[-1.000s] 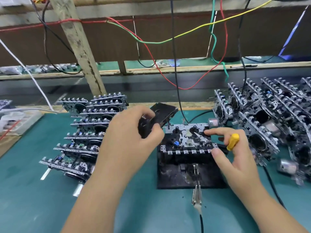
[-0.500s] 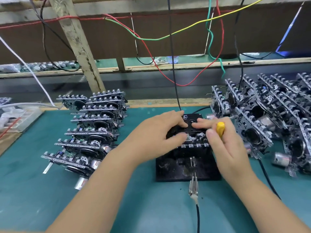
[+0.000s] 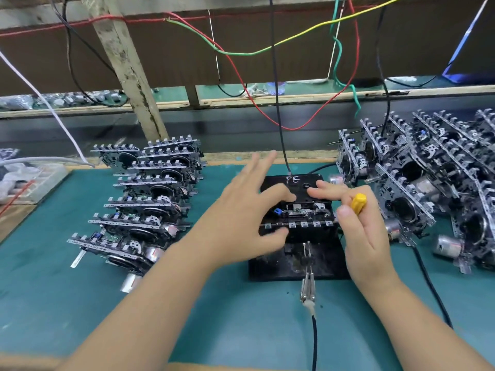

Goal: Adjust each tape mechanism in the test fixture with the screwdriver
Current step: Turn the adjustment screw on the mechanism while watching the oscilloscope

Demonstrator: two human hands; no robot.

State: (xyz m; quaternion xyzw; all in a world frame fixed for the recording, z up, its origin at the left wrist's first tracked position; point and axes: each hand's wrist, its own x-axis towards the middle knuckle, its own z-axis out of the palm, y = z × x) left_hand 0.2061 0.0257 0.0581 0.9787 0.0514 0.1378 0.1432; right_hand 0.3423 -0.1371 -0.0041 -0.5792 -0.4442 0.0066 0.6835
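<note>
Pressing a black cassette [image 3: 292, 187] onto the tape mechanism [image 3: 297, 218], the left hand [image 3: 241, 215] is spread; the right hand [image 3: 361, 236] pinches a yellow screwdriver [image 3: 357, 202].

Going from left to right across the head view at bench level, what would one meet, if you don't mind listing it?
Left stack of tape mechanisms → left hand → test fixture → yellow-handled screwdriver in the right hand → right pile of tape mechanisms.

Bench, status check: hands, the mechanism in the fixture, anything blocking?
Left hand open, fingers spread over the black cassette. Right hand holds yellow screwdriver, forefinger on cassette. Mechanism seated in test fixture. Cassette covers its rear half.
</note>
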